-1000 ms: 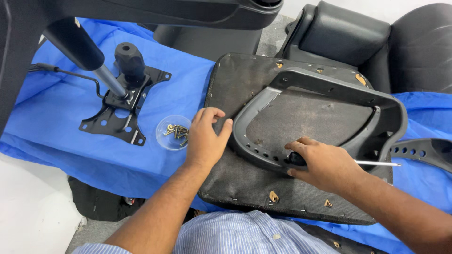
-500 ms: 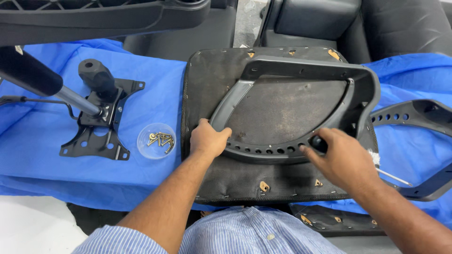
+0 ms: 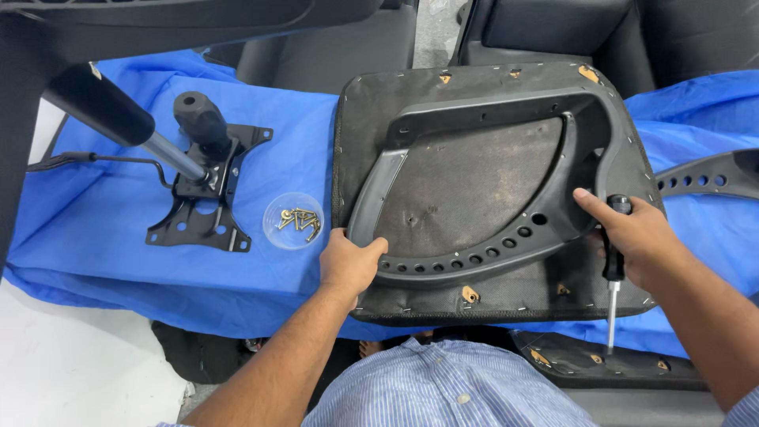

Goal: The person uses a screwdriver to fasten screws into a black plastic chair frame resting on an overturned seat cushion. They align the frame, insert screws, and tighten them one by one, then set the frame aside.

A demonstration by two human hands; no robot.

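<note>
I see both of my bare forearms entering from the bottom edge of the frame and angling upward toward the centre. My left hand [image 3: 350,263] sits just left of lower centre, palm down, wrist straight, fingers curled forward and closed over an edge, thumb extended to the right. My left forearm runs diagonally from the lower left. My right hand [image 3: 635,236] sits at the right of the frame, slightly higher than the left. Its fingers are wrapped in a closed fist grip, index finger extended toward the upper left. My right forearm runs down to the lower right corner.
</note>
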